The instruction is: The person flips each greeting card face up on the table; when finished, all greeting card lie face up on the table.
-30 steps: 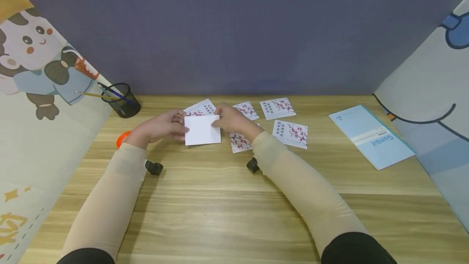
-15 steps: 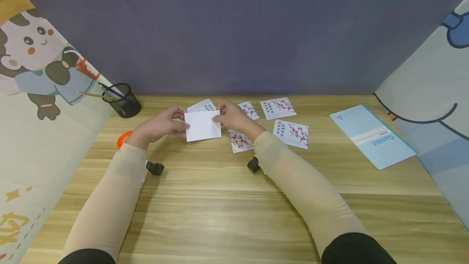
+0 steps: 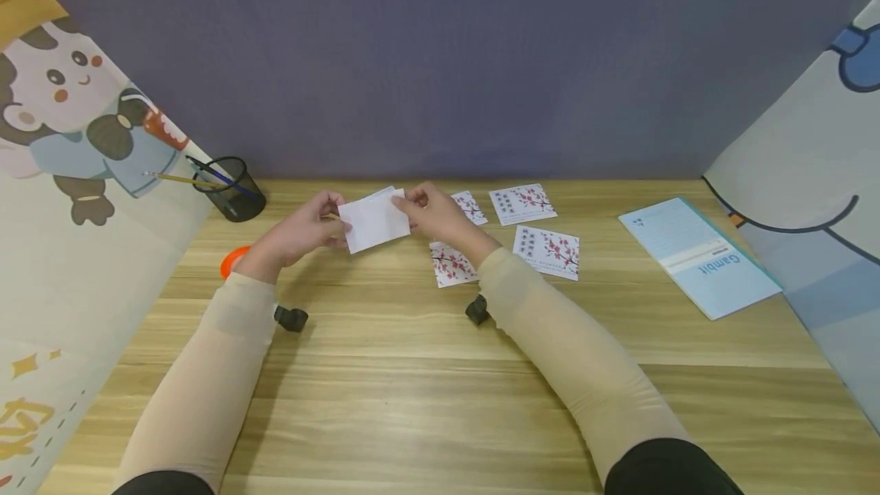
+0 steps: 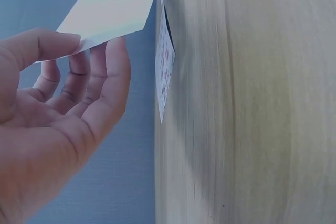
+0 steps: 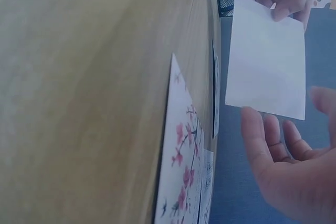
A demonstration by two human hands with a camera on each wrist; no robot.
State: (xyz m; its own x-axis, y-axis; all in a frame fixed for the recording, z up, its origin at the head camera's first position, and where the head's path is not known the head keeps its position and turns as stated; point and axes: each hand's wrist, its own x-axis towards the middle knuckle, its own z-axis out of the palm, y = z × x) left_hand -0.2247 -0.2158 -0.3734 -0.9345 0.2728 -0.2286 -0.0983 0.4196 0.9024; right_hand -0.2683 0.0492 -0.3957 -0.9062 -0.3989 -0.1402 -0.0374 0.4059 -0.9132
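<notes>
A white card, its blank side showing, is held above the desk in front of me. My left hand pinches its left edge; in the left wrist view the thumb lies on the card and the fingers curve beneath. At the opposite edge is my right hand. The right wrist view shows its thumb lifted off the card and its fingertips at or just under the edge. Behind the held card, another card lies mostly hidden. Blossom-printed cards lie to the right, one partly covered by my right hand.
A black mesh pen holder with pens and a pencil stands at the back left. An orange object sits partly behind my left wrist. A light-blue notebook lies at the right. A dark wall rises behind the desk.
The held card has moved up and away from me and tilted, its right side higher. Both hands have moved with it. The cards on the desk have stayed put.
</notes>
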